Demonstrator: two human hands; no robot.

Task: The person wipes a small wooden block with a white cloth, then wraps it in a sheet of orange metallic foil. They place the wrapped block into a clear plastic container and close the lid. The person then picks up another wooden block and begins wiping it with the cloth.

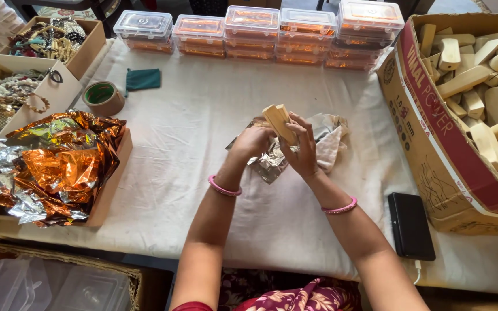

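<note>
My right hand (302, 151) grips a pale wooden block (278, 120), held upright above the middle of the table. My left hand (251, 141) closes on the lower left side of the same block. Under both hands lies a crumpled silver foil sheet (269, 166) together with a white cloth (329, 144). Each wrist wears a pink bangle.
A large cardboard box (433, 138) full of wooden blocks stands at the right. A black phone (410, 224) lies near the front edge. Stacked clear lidded boxes (255, 31) line the back. Orange and silver foil (59, 167), a tape roll (104, 97) and trays of beads sit left.
</note>
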